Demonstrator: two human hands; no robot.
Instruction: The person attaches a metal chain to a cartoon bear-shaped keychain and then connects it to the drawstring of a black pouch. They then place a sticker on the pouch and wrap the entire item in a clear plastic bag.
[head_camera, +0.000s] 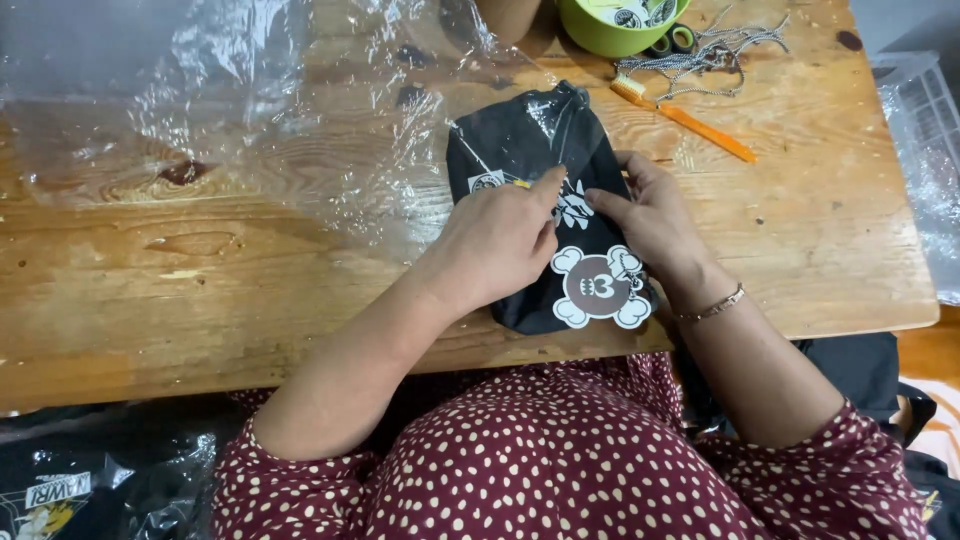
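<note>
A folded black garment in a clear plastic bag (535, 140) lies on the wooden table (200, 270) in front of me. My left hand (495, 245) rests on its left side, index finger pressing down near the middle. My right hand (650, 220), with a thin bracelet at the wrist, touches the bag's right side, fingertips close to the left index finger. A round brown and white sticker (598, 287) shaped like a skull with crossed bones sits on the bag's near end, between my two hands.
Loose clear plastic sheets (300, 110) cover the table's far left. A green bowl (610, 28) with stickers, a bundle of strings (705, 55) and an orange toothbrush (685, 118) lie at the far right. A white crate (930, 130) stands right of the table. Bagged black garments (90, 480) lie lower left.
</note>
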